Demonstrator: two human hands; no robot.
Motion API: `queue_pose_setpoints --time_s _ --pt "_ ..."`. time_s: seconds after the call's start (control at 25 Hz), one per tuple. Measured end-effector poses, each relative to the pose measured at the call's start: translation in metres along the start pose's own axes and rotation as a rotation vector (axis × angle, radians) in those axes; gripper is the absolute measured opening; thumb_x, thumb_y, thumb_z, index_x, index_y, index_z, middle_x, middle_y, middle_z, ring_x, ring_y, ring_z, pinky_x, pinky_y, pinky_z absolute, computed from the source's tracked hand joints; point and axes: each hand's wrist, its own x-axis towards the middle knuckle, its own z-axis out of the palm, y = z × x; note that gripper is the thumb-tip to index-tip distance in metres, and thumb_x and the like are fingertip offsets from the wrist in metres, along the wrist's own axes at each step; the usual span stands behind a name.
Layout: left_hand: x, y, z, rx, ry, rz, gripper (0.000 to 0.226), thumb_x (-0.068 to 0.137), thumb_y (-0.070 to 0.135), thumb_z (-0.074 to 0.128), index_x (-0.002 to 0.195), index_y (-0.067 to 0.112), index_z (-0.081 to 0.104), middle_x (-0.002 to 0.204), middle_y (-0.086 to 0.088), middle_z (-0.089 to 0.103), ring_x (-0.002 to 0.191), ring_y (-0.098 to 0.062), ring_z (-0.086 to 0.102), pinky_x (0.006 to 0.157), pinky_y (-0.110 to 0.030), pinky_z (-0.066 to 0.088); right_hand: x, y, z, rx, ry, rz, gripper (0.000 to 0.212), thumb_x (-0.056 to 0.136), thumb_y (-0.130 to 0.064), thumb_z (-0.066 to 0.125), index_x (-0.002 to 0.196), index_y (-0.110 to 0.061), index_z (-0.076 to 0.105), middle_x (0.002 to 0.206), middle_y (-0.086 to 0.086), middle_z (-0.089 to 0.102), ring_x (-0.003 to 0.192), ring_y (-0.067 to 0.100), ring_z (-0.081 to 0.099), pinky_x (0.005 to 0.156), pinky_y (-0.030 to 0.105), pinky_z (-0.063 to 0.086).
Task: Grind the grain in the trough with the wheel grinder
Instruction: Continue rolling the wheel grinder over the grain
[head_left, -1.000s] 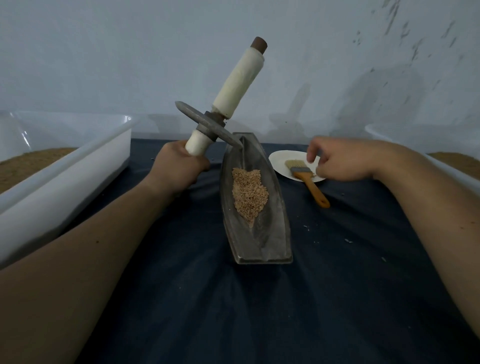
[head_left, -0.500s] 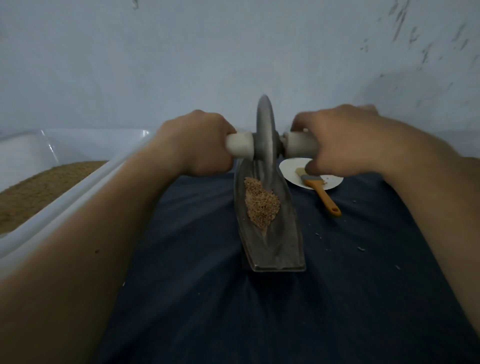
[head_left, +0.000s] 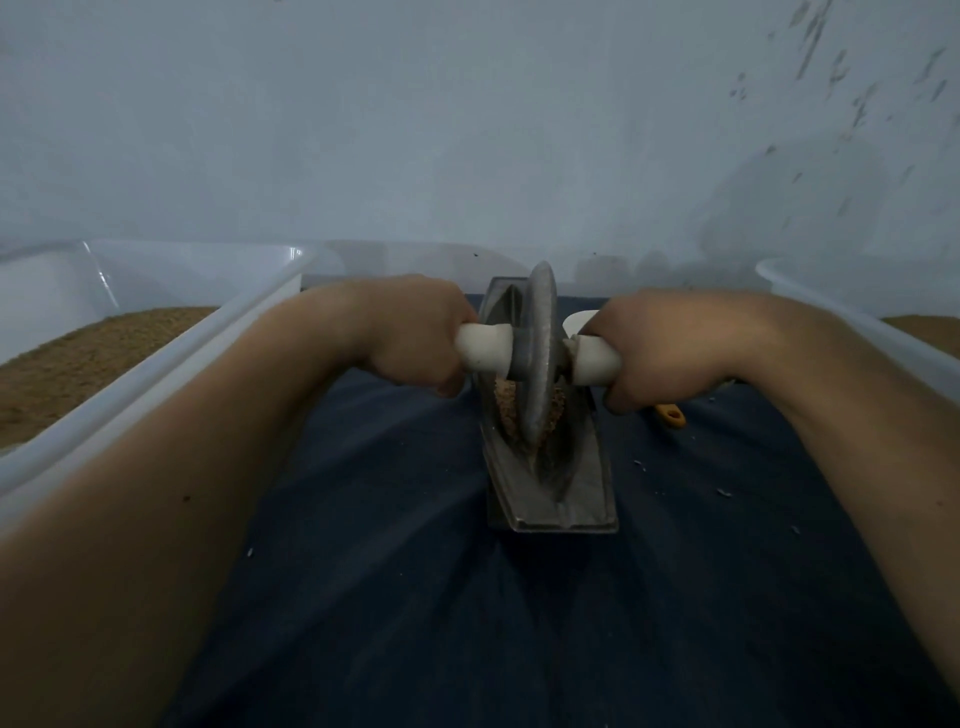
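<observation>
Nearest, on a tabletop (head_left: 467, 623) draped in dark blue cloth: two bare forearms, one from each lower corner. A few pale flecks (head_left: 723, 492) on the cloth to the right.

Further in, at the middle: a grey metal trough (head_left: 571, 499), boat-shaped, lying lengthwise, blunt end toward the camera and pointed end away. Holds a mound of tan grain (head_left: 506, 410) in its middle stretch.

Upright in that groove: the wheel grinder (head_left: 540, 358), disc edge-on, rim down in the grain, with grain showing on both sides. Blocks the view of much of the mound and of the groove behind.

Grips the white-wrapped handle left of the disc with the left hand (head_left: 415, 338), fingers clamped round it. Grips the matching handle on the other side with the right hand (head_left: 660, 353), clamped likewise. Leaves only short stubs of handle showing beside the disc.

Past the right hand: the orange tip of a brush handle (head_left: 671, 415) below the fingers, bristle end hidden; a sliver of white plate (head_left: 576, 319) above the knuckles, the rest covered.

Along the left edge: a translucent white bin (head_left: 156, 364) with brown granular fill. At the right edge: the rim of a second bin (head_left: 857, 291).

Farthest: a pale wall (head_left: 467, 130), dark scuffs at upper right.
</observation>
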Motion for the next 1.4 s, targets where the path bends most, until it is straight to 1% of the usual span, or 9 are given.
queue_pose_setpoints --time_s 0.28,0.48,0.6,0.76,0.84,1.0,1.16,1.28,1.4 --pt "0.010 -0.004 0.014 0.054 0.043 -0.004 0.019 0.071 0.028 0.072 0.069 0.031 0.053 0.069 0.009 0.059 0.063 -0.007 0.056 0.056 -0.027 0.040 0.007 0.001 0.009 0.012 -0.009 0.024 0.015 0.080 -0.027 0.075 0.087 -0.022 0.063 0.078 -0.001 0.066 0.070 0.016 0.065 0.054 0.027 0.043" --pt "0.027 -0.010 0.025 0.153 0.177 -0.072 0.014 0.075 0.040 0.066 0.077 0.037 0.053 0.080 0.010 0.061 0.075 -0.018 0.060 0.068 -0.037 0.051 0.028 0.008 0.019 0.048 0.071 0.046 0.015 0.081 -0.025 0.075 0.092 -0.019 0.065 0.081 0.002 0.068 0.074 0.020 0.067 0.064 0.032 0.054" --pt "0.043 -0.019 0.028 0.168 0.204 -0.089 0.014 0.078 0.038 0.066 0.078 0.039 0.052 0.084 0.007 0.062 0.076 -0.021 0.059 0.070 -0.039 0.053 0.050 0.018 0.019 0.064 0.108 0.057 0.014 0.079 -0.024 0.075 0.090 -0.019 0.068 0.075 0.003 0.070 0.067 0.019 0.069 0.060 0.032 0.056" --pt "0.064 -0.023 0.031 0.353 0.432 -0.150 0.009 0.079 0.033 0.061 0.088 0.035 0.060 0.070 0.005 0.045 0.060 -0.021 0.048 0.055 -0.033 0.039 0.075 0.033 0.029 0.050 0.282 0.067 0.009 0.080 -0.026 0.070 0.079 -0.029 0.062 0.079 0.001 0.065 0.067 0.016 0.058 0.053 0.028 0.042" --pt "0.064 -0.017 0.034 0.422 0.517 -0.182 0.010 0.081 0.028 0.060 0.090 0.030 0.063 0.067 0.003 0.038 0.059 -0.023 0.044 0.055 -0.033 0.036 0.077 0.033 0.034 0.072 0.355 0.091 0.011 0.082 -0.026 0.068 0.079 -0.032 0.060 0.083 0.001 0.064 0.069 0.018 0.057 0.055 0.029 0.042" --pt "0.036 -0.005 0.041 0.400 0.526 -0.171 0.008 0.086 0.028 0.059 0.094 0.029 0.061 0.068 0.005 0.035 0.067 -0.027 0.054 0.058 -0.034 0.037 0.057 0.023 0.044 -0.019 0.418 0.090 0.012 0.083 -0.030 0.068 0.094 -0.033 0.064 0.081 -0.003 0.059 0.073 0.021 0.057 0.053 0.028 0.038" --pt "-0.007 -0.001 0.047 0.391 0.484 -0.093 0.015 0.079 0.039 0.064 0.081 0.036 0.049 0.063 0.012 0.031 0.059 -0.018 0.038 0.052 -0.030 0.030 0.017 0.015 0.048 -0.103 0.471 0.044 0.018 0.078 -0.036 0.066 0.075 -0.034 0.048 0.066 -0.011 0.050 0.056 0.009 0.044 0.046 0.024 0.025" --pt "-0.010 -0.001 0.043 0.516 0.609 -0.010 0.018 0.068 0.033 0.068 0.073 0.036 0.051 0.057 0.012 0.023 0.045 -0.012 0.021 0.045 -0.020 0.015 -0.003 0.014 0.064 -0.052 0.585 0.071 0.020 0.071 -0.038 0.066 0.071 -0.032 0.047 0.059 -0.013 0.039 0.050 0.004 0.032 0.046 0.021 0.019" --pt "0.010 -0.005 0.047 0.542 0.613 -0.088 0.008 0.076 0.028 0.063 0.082 0.033 0.060 0.060 0.007 0.023 0.049 -0.018 0.028 0.046 -0.025 0.017 0.014 0.019 0.067 -0.076 0.591 0.101 0.020 0.073 -0.040 0.064 0.072 -0.030 0.046 0.061 -0.011 0.043 0.049 0.012 0.036 0.046 0.022 0.022"
